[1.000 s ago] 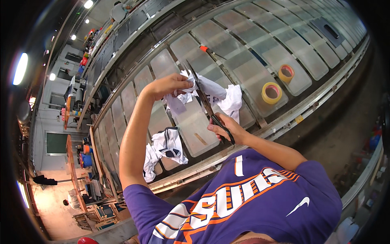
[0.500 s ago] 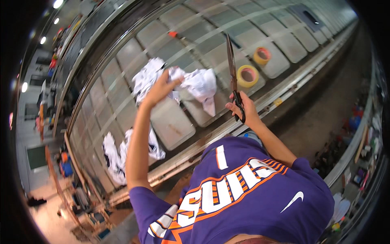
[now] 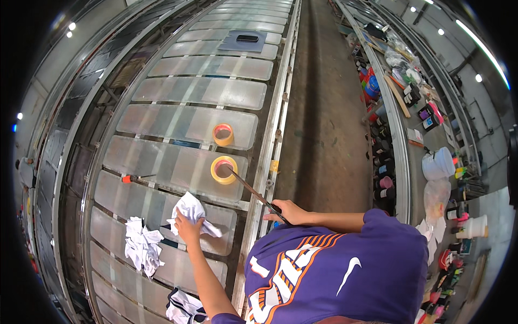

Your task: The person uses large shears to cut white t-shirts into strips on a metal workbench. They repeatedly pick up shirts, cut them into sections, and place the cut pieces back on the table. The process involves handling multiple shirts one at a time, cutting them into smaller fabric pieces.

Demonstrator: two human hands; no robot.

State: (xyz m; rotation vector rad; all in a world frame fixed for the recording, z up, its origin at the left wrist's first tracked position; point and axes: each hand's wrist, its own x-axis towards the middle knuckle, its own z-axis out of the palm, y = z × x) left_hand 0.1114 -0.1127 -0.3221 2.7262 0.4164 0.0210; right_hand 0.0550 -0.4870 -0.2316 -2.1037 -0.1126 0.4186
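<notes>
My left hand [image 3: 189, 229] grips a crumpled white cloth [image 3: 191, 208] lying on one of the pale platens. My right hand [image 3: 286, 213], near the rail, is closed on the handles of long dark scissors [image 3: 249, 188], whose blades point forward over a yellow tape roll [image 3: 224, 181]. A second tape roll [image 3: 222, 139] sits farther ahead. Left of my left hand lies a pile of white fabric [image 3: 141, 245]; dark-trimmed white fabric [image 3: 181, 308] rests nearer me. A small orange-handled tool [image 3: 129, 179] lies to the left.
The long platen table [image 3: 210, 86] has a metal rail [image 3: 285, 102] along its right edge and a dark phone-like object [image 3: 247, 38] far ahead. Beyond the floor aisle [image 3: 329, 135], a bench [image 3: 399, 108] holds buckets and containers. A person [image 3: 24, 171] is at far left.
The view has swung right along the table. My left hand has moved from the raised cloth down onto fabric on the platen; the scissors, still in my right hand, now point forward.
</notes>
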